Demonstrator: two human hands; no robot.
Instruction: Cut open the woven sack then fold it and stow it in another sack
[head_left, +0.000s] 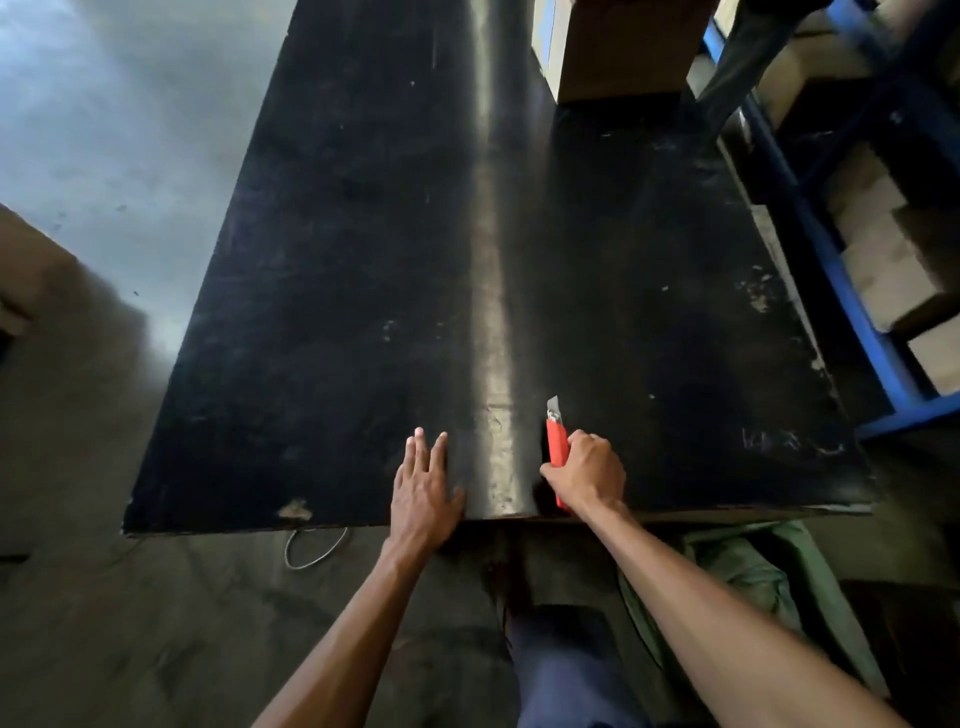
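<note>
Right hand (589, 470) fisted around red knife (557, 448); left hand (423, 486) flat, fingers spread, on black sack (363, 260).

The brown cardboard box (623, 47) at the far right is chopped off by the top edge. The red utility knife (557, 447) handle mostly disappears inside the right hand (589, 475). Blue metal shelving (831, 249) at right looks blurry.
</note>
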